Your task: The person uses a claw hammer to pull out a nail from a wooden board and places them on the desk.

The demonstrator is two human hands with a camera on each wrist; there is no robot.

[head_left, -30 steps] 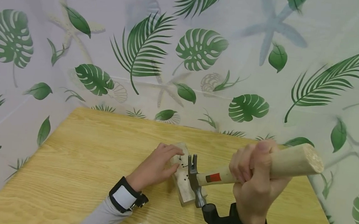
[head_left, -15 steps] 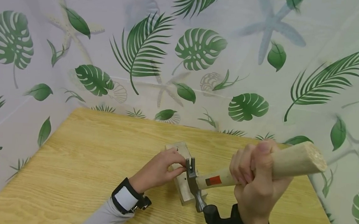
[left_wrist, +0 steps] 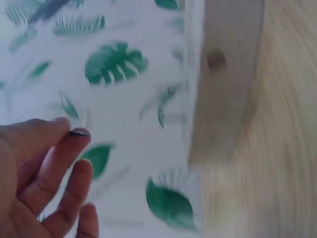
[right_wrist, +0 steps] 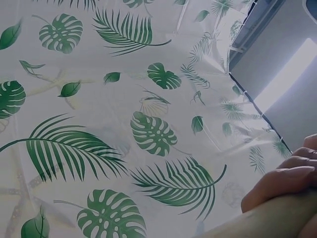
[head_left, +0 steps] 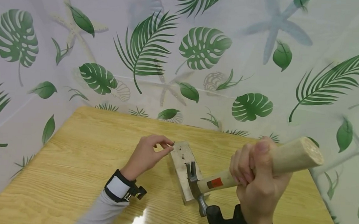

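My right hand (head_left: 259, 185) grips the thick wooden handle of a claw hammer (head_left: 195, 184). Its steel head lies over the right side of a pale wooden block (head_left: 179, 171), claw pointing away from me. Beside the block's far left corner, my left hand (head_left: 143, 155) pinches a small dark nail (left_wrist: 79, 133) between thumb and finger; most of it is hidden. Several dark marks, holes or nails, show along the block's top. The left wrist view has the block's side with a round knot. In the right wrist view, fingers (right_wrist: 285, 183) wrap the handle.
The block rests on a yellow wood-grain table (head_left: 104, 142). Behind and around the table hangs a white sheet (head_left: 207, 103) printed with green leaves and starfish. A lit ceiling lamp (right_wrist: 287, 74) shows in the right wrist view.
My left hand went to the block by the hammer's claw, then drew back to the far left corner, pinching the nail. The hammer shifted slightly towards me, still in my right hand.
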